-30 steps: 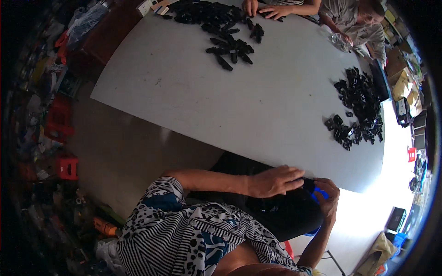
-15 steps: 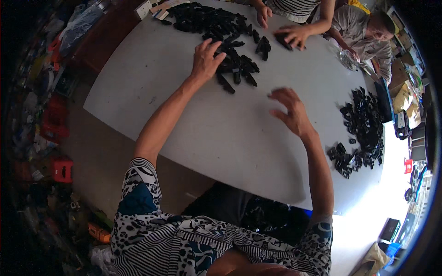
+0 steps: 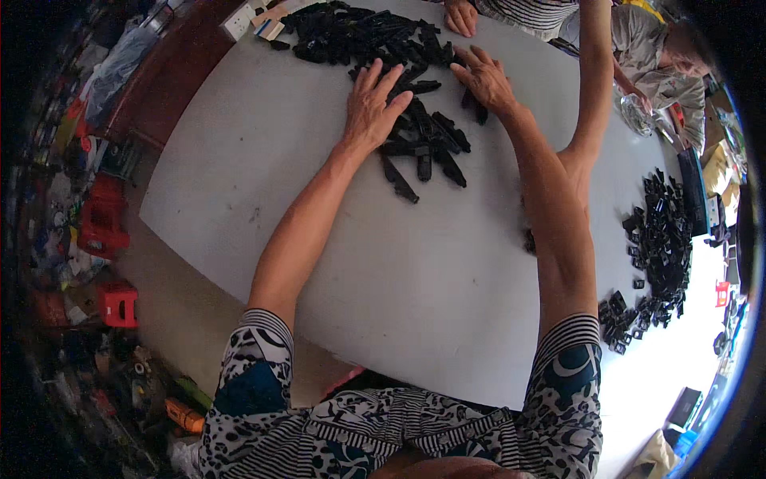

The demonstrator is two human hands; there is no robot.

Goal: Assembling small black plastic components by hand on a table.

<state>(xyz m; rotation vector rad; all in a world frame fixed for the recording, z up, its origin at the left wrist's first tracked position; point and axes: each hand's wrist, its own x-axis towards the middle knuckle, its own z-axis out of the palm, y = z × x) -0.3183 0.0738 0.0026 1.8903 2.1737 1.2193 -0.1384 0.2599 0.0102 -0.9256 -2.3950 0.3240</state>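
Observation:
A heap of long black plastic pieces [image 3: 343, 36] lies at the far side of the pale table [image 3: 383, 271]. Several looser black pieces [image 3: 423, 152] trail from it towards me. My left hand [image 3: 372, 113] rests at the left edge of these pieces with its fingers apart, gripping nothing that I can see. At the heap's right edge, my right hand [image 3: 484, 82] reaches out, also with spread fingers. Under it shows another black piece [image 3: 474, 105], partly covered by the palm. Whether the fingertips touch the pieces I cannot tell.
A co-worker's arm [image 3: 592, 96] passes behind my right forearm, its hand hidden; their other hand [image 3: 461, 16] rests on the far edge. Another person [image 3: 658, 72] sits far right. Small black parts [image 3: 666, 247] are heaped on the right. Red stools [image 3: 118, 303] stand left.
My right hand has moved forward and left to the heap. My left hand stays by the pieces, slightly shifted. The co-worker's arm has swept towards me, behind my right forearm.

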